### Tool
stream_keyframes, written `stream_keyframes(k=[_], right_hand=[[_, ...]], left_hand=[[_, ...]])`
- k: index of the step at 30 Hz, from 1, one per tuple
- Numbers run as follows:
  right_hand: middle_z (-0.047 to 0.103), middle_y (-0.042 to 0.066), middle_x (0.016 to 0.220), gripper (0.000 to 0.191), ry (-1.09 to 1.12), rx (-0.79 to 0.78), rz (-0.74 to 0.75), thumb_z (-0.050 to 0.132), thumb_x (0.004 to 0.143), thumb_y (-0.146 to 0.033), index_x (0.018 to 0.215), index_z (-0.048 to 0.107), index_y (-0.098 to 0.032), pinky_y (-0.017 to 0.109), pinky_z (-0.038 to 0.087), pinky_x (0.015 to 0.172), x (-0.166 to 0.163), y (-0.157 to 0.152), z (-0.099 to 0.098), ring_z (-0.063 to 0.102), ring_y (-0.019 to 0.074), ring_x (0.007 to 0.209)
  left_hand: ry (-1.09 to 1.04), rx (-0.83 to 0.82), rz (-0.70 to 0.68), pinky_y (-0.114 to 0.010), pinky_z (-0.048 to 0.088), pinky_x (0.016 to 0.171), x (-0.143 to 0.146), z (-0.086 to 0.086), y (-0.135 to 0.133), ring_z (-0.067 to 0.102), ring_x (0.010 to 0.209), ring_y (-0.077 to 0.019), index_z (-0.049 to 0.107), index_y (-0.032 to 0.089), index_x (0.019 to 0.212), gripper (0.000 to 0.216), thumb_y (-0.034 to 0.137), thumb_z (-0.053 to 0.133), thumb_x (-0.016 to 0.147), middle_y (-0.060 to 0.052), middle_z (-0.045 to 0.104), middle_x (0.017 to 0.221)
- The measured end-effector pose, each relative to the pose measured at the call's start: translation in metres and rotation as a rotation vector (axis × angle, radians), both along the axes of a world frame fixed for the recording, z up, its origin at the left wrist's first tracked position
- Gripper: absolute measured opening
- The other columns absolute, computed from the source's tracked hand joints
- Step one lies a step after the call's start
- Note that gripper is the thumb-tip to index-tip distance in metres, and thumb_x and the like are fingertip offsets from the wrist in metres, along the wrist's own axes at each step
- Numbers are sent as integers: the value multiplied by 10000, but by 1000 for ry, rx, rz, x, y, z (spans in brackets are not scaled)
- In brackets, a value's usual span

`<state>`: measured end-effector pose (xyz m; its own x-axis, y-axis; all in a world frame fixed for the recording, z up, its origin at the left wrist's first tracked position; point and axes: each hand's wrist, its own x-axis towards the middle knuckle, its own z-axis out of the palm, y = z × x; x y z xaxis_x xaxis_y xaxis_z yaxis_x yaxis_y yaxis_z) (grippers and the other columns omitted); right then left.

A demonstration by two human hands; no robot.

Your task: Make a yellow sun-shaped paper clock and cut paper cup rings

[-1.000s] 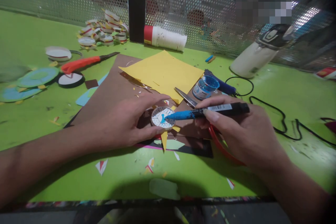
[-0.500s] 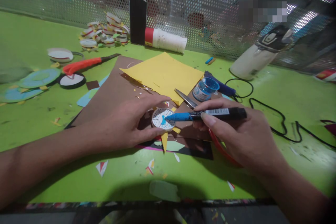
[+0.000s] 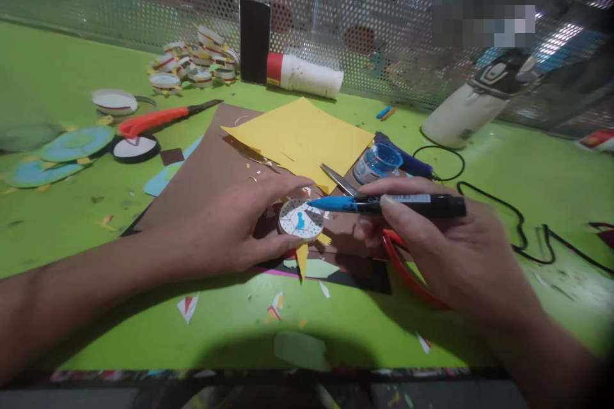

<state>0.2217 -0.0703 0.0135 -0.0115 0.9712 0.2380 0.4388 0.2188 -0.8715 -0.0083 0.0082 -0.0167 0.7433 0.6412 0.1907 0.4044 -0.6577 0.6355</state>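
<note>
While left hand (image 3: 225, 223) pins the small paper disc (image 3: 300, 220) between thumb and forefinger, right hand (image 3: 451, 249) grips a blue-tipped marker (image 3: 388, 204), fingers closed round the barrel. Disc sits on the brown sheet (image 3: 206, 166), mid tabletop (image 3: 71, 217), toward the near edge. Change vs half a second ago: the marker tip was down on the disc and is now lifted, hovering just over its far rim, not touching. The blue blot on one segment now shows in full. Reads as a pause in the colouring stroke, ink contact broken. Right hand has shifted slightly right and up; left hand's grip is unchanged and the disc has not moved. Yellow sheet (image 3: 300, 134), blue pot (image 3: 377, 163) and scissors (image 3: 338, 179) lie just beyond, same places as before.
</note>
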Motion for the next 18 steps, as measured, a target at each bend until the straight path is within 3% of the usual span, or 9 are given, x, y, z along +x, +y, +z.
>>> stream_keyframes(k=[4, 10, 18], right_hand=[[718, -4, 714, 139, 74, -15, -6, 606, 908, -320, 983, 694, -244, 249, 608, 592, -2, -2, 2, 707, 151, 646], [621, -39, 563, 93, -63, 59, -55, 662, 864, -347, 833, 701, -268, 206, 549, 502, -2, -3, 3, 637, 123, 537], [639, -40, 576, 45, -195, 110, -100, 657, 866, -263, 877, 696, -284, 212, 523, 438, -5, -1, 1, 632, 126, 478]], left_hand=[[7, 12, -11, -309, 489, 654, 0, 0, 1, 627, 813, -205, 468, 286, 1320, 499, 410, 609, 858, -50, 658, 1075], [7, 21, -23, -289, 471, 638, 0, 1, 1, 613, 747, -173, 454, 288, 1324, 485, 396, 598, 873, -17, 663, 1003], [-13, 27, -28, -294, 467, 638, 0, 1, 0, 611, 736, -171, 485, 280, 1291, 456, 388, 608, 865, -20, 662, 1011]])
